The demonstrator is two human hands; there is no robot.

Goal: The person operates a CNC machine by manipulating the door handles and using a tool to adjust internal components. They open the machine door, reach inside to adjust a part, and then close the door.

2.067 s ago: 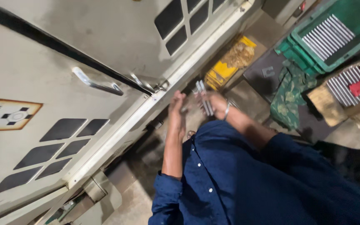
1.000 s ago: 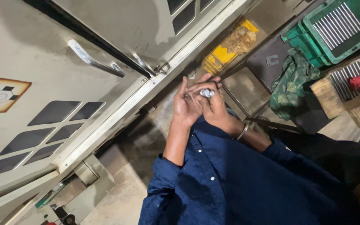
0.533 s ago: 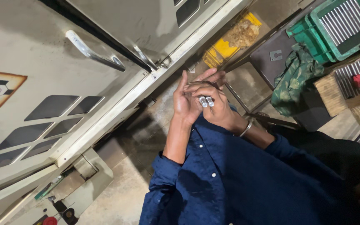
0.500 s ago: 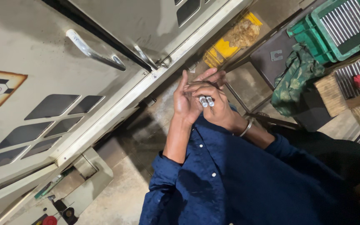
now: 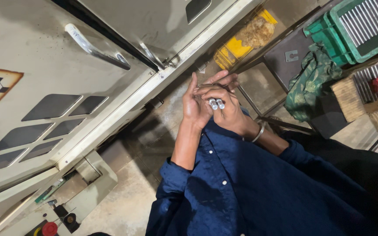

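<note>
The right hand [image 5: 224, 111] is gripping two small silver cylindrical pieces [image 5: 216, 104], its fingers curled closed around them so that only their rounded ends are showing. The left hand [image 5: 196, 105] is pressing flat against the right hand from the 9 o'clock side, fingers extended toward 12 o'clock, holding nothing visible of its own. A metal bangle [image 5: 259, 133] is sitting on the right wrist. A grey machine cabinet [image 5: 36, 78] with a door handle [image 5: 95, 47] is standing at 10 o'clock. A green crate [image 5: 351, 32] is lying at 2 o'clock, with a green cloth [image 5: 309, 85] beside it.
</note>
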